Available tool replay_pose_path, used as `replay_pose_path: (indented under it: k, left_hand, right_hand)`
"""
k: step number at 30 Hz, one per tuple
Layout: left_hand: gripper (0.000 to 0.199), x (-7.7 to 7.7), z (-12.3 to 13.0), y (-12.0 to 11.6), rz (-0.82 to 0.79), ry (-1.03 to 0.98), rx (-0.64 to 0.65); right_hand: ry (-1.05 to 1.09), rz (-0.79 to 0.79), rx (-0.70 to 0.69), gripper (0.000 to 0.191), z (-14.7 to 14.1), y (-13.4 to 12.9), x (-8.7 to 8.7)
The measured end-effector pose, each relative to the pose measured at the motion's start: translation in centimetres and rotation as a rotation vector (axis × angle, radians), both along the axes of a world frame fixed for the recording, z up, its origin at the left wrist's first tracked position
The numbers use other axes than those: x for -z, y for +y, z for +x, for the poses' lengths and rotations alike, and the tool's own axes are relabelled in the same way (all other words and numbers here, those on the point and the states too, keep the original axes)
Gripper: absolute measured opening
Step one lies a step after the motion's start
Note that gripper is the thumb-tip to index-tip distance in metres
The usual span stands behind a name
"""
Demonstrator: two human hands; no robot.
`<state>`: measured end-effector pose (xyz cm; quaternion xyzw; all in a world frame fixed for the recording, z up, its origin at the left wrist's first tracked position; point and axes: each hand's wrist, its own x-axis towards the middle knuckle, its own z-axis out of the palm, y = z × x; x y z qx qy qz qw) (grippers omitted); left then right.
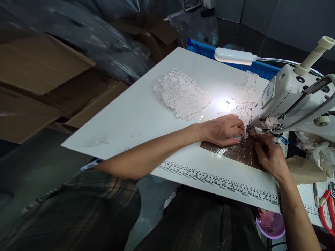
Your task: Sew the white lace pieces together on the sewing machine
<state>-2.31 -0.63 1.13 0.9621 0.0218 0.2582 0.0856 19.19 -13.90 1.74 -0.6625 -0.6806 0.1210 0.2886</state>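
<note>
My left hand [222, 129] is closed on white lace [238, 136], just left of the needle area of a white sewing machine [277, 94]. Beneath the fingers lies a shiny brown sheet [243, 153]. On the right side of the needle, my right hand [270, 153] rests over the sheet's right end with bent fingers; its fingertips are partly hidden by the machine, and what they touch is unclear. More lace [244, 104] spreads behind my left hand. A separate white lace pile [183, 94] sits on the white table [136, 118].
A lamp [234, 56] shines over the table. Red-handled scissors [324, 209] and brown paper [305, 169] lie at the right. A pink-purple basket [273, 226] is below the table edge. Cardboard boxes [39, 62] and plastic bags stand at the left.
</note>
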Motion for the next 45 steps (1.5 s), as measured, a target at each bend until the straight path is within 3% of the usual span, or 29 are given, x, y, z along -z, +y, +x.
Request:
replay_pose_path:
  k: [3,8,12,18,25,40,43,45]
  left_hand:
    - [0.016,0.4,0.4,0.1,-0.03,0.016,0.05]
    - [0.024,0.8,1.2,-0.2,-0.224,-0.117,-0.098]
    - [0.02,0.4,1.4,-0.6,-0.329,-0.209,-0.169]
    - [0.025,0.8,1.4,-0.6,-0.21,-0.131,-0.126]
    - [0.023,1.1,1.2,-0.5,0.094,0.014,-0.1]
    - [0.027,1.5,1.3,-0.8,0.131,-0.025,-0.147]
    - [0.026,1.5,1.3,-0.8,0.13,0.01,-0.151]
    - [0.025,1.5,1.3,-0.7,0.117,0.033,-0.153]
  right_hand:
    - [-0.022,-0.018,-0.011,0.03,-0.1,0.1,0.0]
    - [-0.056,0.025,-0.037,0.024,-0.1,0.0,0.4]
    - [-0.128,0.093,-0.169,0.03,-0.8,-0.1,0.4]
    - [-0.374,-0.039,-0.165,0.039,-1.7,0.0,0.5]
    - [-0.234,-0.026,-0.213,0.037,-0.9,-0.2,0.8]
    - [-0.176,-0.052,-0.194,0.035,-0.9,-0.2,0.7]
    - [-0.052,-0.03,-0.234,0.031,-0.3,-0.1,0.4]
    - [0.04,-0.013,-0.18,0.031,0.5,0.1,0.2]
